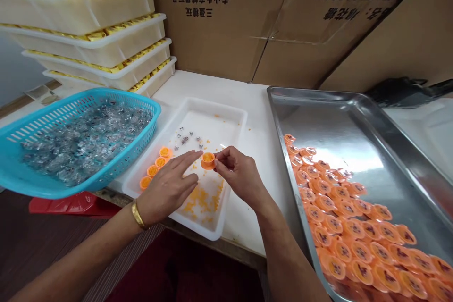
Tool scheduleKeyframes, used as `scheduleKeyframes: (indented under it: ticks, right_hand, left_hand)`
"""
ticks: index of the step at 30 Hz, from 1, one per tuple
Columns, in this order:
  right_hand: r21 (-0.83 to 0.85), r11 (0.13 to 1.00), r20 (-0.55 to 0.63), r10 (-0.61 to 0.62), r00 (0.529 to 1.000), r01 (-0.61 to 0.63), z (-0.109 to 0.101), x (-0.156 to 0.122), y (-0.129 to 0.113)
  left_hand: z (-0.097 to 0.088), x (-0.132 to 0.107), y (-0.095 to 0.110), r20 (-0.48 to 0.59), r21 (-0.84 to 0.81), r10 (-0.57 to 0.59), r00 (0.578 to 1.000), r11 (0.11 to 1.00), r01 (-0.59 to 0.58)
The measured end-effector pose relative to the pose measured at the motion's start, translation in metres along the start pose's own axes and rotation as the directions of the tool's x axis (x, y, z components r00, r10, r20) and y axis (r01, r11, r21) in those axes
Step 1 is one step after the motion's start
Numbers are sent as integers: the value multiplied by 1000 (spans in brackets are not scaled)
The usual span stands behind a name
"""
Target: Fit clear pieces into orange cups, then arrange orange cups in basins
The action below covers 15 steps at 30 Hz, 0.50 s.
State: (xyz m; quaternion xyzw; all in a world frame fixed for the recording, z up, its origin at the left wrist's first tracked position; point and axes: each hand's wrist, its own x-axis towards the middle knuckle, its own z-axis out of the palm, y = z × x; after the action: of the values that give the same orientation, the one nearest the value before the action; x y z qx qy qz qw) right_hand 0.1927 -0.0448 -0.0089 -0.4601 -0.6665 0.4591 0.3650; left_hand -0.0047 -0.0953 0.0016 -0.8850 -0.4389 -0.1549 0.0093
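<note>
My right hand pinches a small orange plastic cup between thumb and fingers, upright above a white tray. Yellow-orange bits fill the cup. My left hand, with a gold bracelet at the wrist, stretches its fingers toward the cup. Its index fingertip is right at the cup's left rim; whether it touches, I cannot tell. Several similar filled orange cups stand in a row along the tray's left side. Small dark-printed clear pieces and loose orange bits lie on the tray floor.
A blue basket of clear plastic pieces stands left. Behind it rise stacked white trays holding yellow items. On the right, a metal tray holds many orange pieces with printed clear tops. Cardboard boxes line the back.
</note>
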Motion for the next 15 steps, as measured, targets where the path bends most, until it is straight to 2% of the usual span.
scheduleKeyframes:
  ticks: [3,6,7,9,11,12,13,15]
  right_hand:
    - [57,998,-24,-19,1000,20,0,0,2]
    - [124,992,-8,-32,999,32,2,0,2]
    - [144,989,2,-34,999,33,3,0,1]
    - [174,984,23,-38,999,34,5,-1,1]
    - [191,981,40,-44,998,35,6,-1,0]
    - [195,980,46,-45,998,35,7,-1,0]
    - [196,980,51,-46,998,35,7,-1,0]
    - [192,981,60,-47,997,34,7,-1,0]
  left_hand:
    - [0,-9,-6,-42,-79,-90,995,993,86]
    - [-4,-9,-5,-83,-304,-246,966,929,211]
    - [-5,-7,-3,-57,-408,-327,943,870,276]
    - [-8,0,0,52,-602,-477,877,686,409]
    - [-11,8,3,154,-705,-551,820,520,482]
    - [-12,11,3,159,-718,-561,812,499,486]
    - [-13,13,3,131,-705,-549,825,534,467]
    - [-14,14,2,44,-590,-440,897,713,379]
